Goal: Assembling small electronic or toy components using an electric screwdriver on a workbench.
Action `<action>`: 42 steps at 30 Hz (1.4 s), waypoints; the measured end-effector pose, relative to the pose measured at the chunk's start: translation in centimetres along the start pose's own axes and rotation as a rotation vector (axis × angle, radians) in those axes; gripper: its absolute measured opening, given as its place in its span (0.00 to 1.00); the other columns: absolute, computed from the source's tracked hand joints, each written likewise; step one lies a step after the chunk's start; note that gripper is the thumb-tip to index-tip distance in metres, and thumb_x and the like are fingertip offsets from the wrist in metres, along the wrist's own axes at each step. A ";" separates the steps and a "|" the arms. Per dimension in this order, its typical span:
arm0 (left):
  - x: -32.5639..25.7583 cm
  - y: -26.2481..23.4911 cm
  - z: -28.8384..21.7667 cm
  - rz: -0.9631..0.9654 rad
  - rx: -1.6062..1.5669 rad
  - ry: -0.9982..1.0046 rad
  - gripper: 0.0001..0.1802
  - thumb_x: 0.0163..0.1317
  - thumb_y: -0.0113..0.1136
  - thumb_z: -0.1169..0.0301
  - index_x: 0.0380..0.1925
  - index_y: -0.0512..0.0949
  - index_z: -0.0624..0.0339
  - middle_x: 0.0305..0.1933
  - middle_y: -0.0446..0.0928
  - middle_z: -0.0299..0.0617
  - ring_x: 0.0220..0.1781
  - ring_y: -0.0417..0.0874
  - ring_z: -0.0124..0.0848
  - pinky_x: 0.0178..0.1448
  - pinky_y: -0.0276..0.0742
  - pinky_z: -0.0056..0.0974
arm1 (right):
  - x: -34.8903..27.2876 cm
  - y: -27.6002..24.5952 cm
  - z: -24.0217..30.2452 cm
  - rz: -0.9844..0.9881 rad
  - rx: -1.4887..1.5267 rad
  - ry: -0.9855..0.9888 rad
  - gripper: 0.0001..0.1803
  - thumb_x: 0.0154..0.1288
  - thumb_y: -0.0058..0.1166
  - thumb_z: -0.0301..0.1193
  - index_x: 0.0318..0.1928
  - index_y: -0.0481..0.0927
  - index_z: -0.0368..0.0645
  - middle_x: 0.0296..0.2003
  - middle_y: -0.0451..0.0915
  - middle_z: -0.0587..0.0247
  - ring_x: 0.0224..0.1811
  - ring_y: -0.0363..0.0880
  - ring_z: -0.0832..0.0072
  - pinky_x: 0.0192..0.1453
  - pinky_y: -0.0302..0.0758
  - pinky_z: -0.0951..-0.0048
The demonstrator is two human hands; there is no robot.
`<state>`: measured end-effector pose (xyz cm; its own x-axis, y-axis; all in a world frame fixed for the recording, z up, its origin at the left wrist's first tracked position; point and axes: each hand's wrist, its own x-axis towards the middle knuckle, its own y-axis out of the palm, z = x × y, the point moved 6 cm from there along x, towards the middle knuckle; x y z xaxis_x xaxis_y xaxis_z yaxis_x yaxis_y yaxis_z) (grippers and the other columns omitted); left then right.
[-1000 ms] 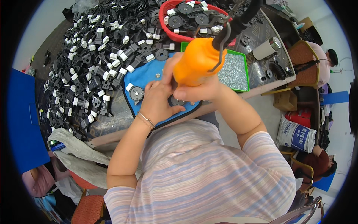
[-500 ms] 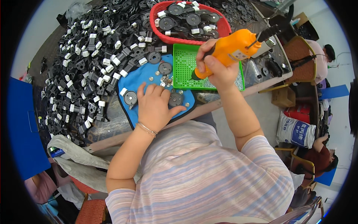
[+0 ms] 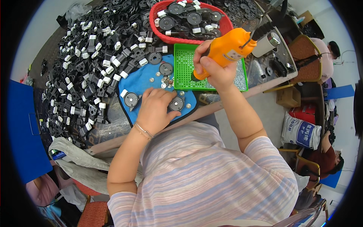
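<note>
My right hand point(image 3: 218, 73) is wrapped around an orange electric screwdriver point(image 3: 228, 47). Its dark tip points down and left over a green perforated tray point(image 3: 182, 60), which has small silvery pieces at its right side. On the blue mat point(image 3: 140, 78), my left hand point(image 3: 154, 108) has thumb and fingers around the left side of a black round wheel-like part point(image 3: 177, 103). Two similar parts lie nearby: a black disc point(image 3: 165, 69) behind, and a black disc with a white end point(image 3: 131, 99) to the left. Small metal rings point(image 3: 165, 80) are scattered between them.
A large heap of black parts with white ends point(image 3: 94, 68) covers the table's left. Behind the tray sits a red basket point(image 3: 154, 31) full of similar parts. A bottle point(image 3: 266, 44) stands at the right. Other people sit at the far right.
My left hand has drawn its fingers in closer around the black round part. The screwdriver has shifted slightly left and its tip has stayed over the tray.
</note>
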<state>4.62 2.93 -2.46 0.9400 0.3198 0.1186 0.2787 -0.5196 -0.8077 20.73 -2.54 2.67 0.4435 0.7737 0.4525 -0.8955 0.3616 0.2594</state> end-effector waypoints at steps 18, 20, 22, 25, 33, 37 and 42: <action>0.2 0.9 0.3 -0.037 -0.004 -0.017 0.26 0.39 0.71 0.63 0.41 0.78 0.61 0.37 0.79 0.44 0.45 0.76 0.41 0.57 0.63 0.45 | -1.5 5.2 3.1 0.201 0.163 0.023 0.15 0.55 0.60 0.28 0.39 0.71 0.35 0.29 0.74 0.53 0.21 0.73 0.77 0.22 0.70 0.81; 0.3 0.9 0.2 -0.053 -0.010 -0.007 0.26 0.39 0.71 0.63 0.41 0.78 0.60 0.37 0.79 0.43 0.45 0.76 0.40 0.58 0.63 0.45 | -1.9 5.4 2.5 0.173 0.125 0.014 0.16 0.54 0.61 0.28 0.39 0.71 0.35 0.29 0.74 0.54 0.22 0.73 0.77 0.23 0.70 0.81; 0.3 0.9 0.3 -0.069 -0.015 0.002 0.26 0.39 0.71 0.63 0.41 0.78 0.60 0.37 0.79 0.43 0.45 0.76 0.40 0.58 0.63 0.45 | -2.1 5.2 1.9 0.151 0.087 0.064 0.15 0.53 0.61 0.27 0.38 0.71 0.36 0.29 0.74 0.55 0.24 0.73 0.77 0.24 0.70 0.80; 0.4 1.1 0.6 -0.054 -0.007 0.013 0.25 0.39 0.71 0.64 0.41 0.78 0.59 0.36 0.79 0.42 0.44 0.77 0.40 0.58 0.63 0.45 | -2.2 5.3 1.4 0.235 -0.054 -0.037 0.14 0.51 0.61 0.27 0.37 0.72 0.38 0.29 0.74 0.57 0.25 0.74 0.76 0.27 0.71 0.79; 0.8 1.4 1.0 -0.035 -0.117 -0.023 0.19 0.39 0.72 0.64 0.33 0.78 0.57 0.34 0.78 0.41 0.44 0.77 0.40 0.58 0.63 0.46 | -1.9 6.1 0.7 0.310 0.027 0.039 0.15 0.48 0.61 0.26 0.36 0.73 0.37 0.29 0.74 0.60 0.29 0.75 0.74 0.33 0.71 0.76; 0.6 0.6 0.2 -0.053 -0.039 0.011 0.21 0.39 0.72 0.64 0.35 0.78 0.57 0.34 0.78 0.41 0.44 0.77 0.40 0.59 0.63 0.46 | -1.0 6.0 1.7 0.378 0.095 0.280 0.18 0.47 0.62 0.31 0.38 0.74 0.36 0.31 0.75 0.57 0.28 0.75 0.75 0.31 0.72 0.77; 1.2 -0.3 -0.4 0.041 -0.041 0.018 0.23 0.38 0.72 0.64 0.38 0.79 0.58 0.37 0.79 0.44 0.45 0.77 0.41 0.58 0.65 0.45 | 0.6 3.8 6.0 0.467 0.590 -0.071 0.19 0.55 0.61 0.37 0.40 0.71 0.40 0.31 0.73 0.59 0.20 0.72 0.78 0.23 0.70 0.78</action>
<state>5.79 3.13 -1.85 0.9541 0.2833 0.0966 0.2472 -0.5639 -0.7880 17.78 -3.87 9.08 0.0423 0.7357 0.6760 -0.8316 -0.3491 0.4319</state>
